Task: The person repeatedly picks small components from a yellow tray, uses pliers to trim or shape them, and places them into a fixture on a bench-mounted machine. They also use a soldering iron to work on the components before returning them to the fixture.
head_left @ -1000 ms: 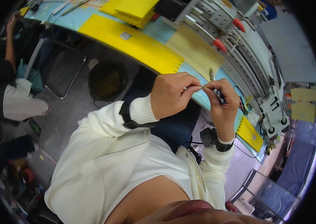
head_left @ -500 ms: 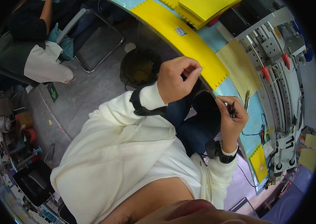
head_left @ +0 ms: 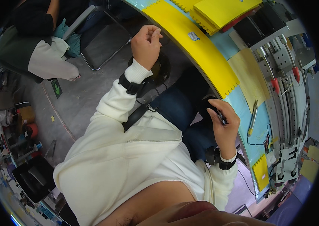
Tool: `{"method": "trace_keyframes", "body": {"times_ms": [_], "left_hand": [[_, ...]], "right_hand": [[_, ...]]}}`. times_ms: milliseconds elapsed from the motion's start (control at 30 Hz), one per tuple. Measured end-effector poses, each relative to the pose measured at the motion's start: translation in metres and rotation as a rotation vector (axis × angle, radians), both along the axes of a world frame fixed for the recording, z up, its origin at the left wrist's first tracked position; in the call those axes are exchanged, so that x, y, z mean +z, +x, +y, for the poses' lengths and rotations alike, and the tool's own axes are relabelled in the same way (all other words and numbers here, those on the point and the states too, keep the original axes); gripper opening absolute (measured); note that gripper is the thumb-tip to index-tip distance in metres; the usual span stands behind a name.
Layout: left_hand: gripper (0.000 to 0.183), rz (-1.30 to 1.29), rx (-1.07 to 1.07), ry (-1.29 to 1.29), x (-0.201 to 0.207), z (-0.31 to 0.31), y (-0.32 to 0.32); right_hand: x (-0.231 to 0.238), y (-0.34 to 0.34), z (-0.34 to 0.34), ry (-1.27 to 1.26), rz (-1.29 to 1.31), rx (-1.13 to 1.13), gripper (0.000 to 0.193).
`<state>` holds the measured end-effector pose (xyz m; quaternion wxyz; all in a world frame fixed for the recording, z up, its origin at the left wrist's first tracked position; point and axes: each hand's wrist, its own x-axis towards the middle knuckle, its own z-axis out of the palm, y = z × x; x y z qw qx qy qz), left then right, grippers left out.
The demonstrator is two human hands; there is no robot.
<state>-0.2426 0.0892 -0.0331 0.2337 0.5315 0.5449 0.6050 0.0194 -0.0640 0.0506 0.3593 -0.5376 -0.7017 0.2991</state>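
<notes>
My left hand is raised over the dark bin on the floor, left of the table edge. Its fingers are curled in with thumb and forefinger close together; whatever they may hold is too small to make out. Beside the table's near edge is my right hand, thumb and forefinger apart at the tips. A slim dark tool lies within its curled fingers, mostly hidden by them. Closest to both hands, a long yellow sheet with notched ends and a small label runs along the table edge.
More yellow sheets are stacked at the far end. Brown paper, a silver pen-like tool and a small yellow piece lie on the blue tabletop. Metal rails stand at right. A person sits by a chair.
My left hand has moved away from the yellow sheet, leftward and up, over the bin. My right hand has drawn slightly down and left from the table edge, its thumb and forefinger parting.
</notes>
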Motion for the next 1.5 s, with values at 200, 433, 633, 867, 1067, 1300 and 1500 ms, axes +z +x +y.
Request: {"method": "trace_keyframes", "body": {"times_ms": [200, 433, 633, 867, 1067, 1300, 1500], "left_hand": [[0.006, 0.282, 0.206, 0.045, -0.019, 0.031, -0.021], [0.005, 0.405, 0.264, 0.155, -0.022, 0.045, -0.023], [0.006, 0.525, 0.296, 0.161, -0.016, 0.046, -0.024], [0.004, 0.713, 0.315, 0.113, 0.000, 0.043, -0.025], [0.003, 0.821, 0.306, 0.063, 0.012, 0.043, -0.023], [0.003, 0.786, 0.321, 0.095, 0.004, 0.038, -0.020], [0.003, 0.716, 0.346, 0.165, -0.006, 0.040, -0.019]], "right_hand": [[-0.008, -0.005, 0.008, 0.100, -0.010, -0.102, 0.025], [-0.014, -0.008, 0.020, 0.135, -0.009, -0.150, 0.026], [-0.023, -0.007, 0.027, 0.184, -0.002, -0.199, 0.024], [-0.034, -0.007, 0.031, 0.217, -0.108, -0.272, 0.029], [-0.034, -0.007, 0.032, 0.183, -0.156, -0.295, 0.033], [-0.037, -0.006, 0.032, 0.192, -0.153, -0.287, 0.029], [-0.036, -0.007, 0.032, 0.199, -0.131, -0.297, 0.028]]}}
